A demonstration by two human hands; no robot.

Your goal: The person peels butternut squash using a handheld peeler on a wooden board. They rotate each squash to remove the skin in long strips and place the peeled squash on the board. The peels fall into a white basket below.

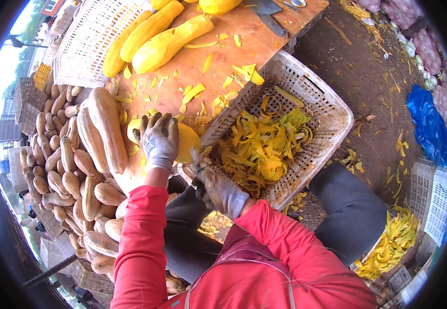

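Observation:
A yellow peeled squash (pixel 189 143) lies at the near edge of the wooden board (pixel 242 36). My left hand (pixel 157 140), in a grey glove with dark, soiled fingers, grips it from above. At the squash's right end, my gloved right hand (pixel 221 187) is closed around a peeler (pixel 194 157), whose metal end is close to the flesh; motion blurs the hand and tool. Just right of the board, a white plastic crate (pixel 337 116) holds long yellow-green peel ribbons (pixel 266 146). Two unpeeled tan squashes (pixel 107 127) rest left of my left hand.
Peeled squashes (pixel 171 44) and a cleaver (pixel 268 15) lie at the board's far side. A heap of unpeeled squashes (pixel 70 181) fills the left. More peelings (pixel 391 243) are piled at lower right, and a blue plastic bag (pixel 428 123) lies near net sacks (pixel 426 50).

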